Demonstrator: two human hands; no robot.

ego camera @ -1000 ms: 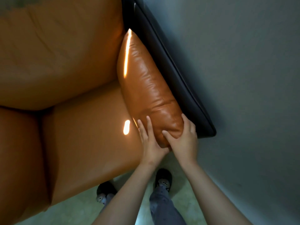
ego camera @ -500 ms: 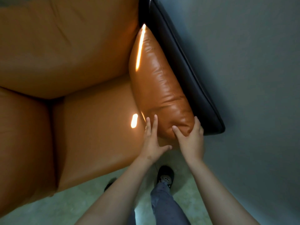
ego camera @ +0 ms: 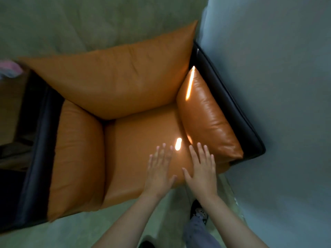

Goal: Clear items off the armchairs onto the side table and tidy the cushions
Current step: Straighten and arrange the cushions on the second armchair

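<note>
While our left hand [ego camera: 159,170] and right hand [ego camera: 202,169] spread flat, fingers straight and holding nothing, over the front of the seat cushion [ego camera: 139,133], we record the side cushion [ego camera: 209,119] standing on edge just beside them against the black armchair frame [ego camera: 231,104], back cushion [ego camera: 116,81] behind.
</note>
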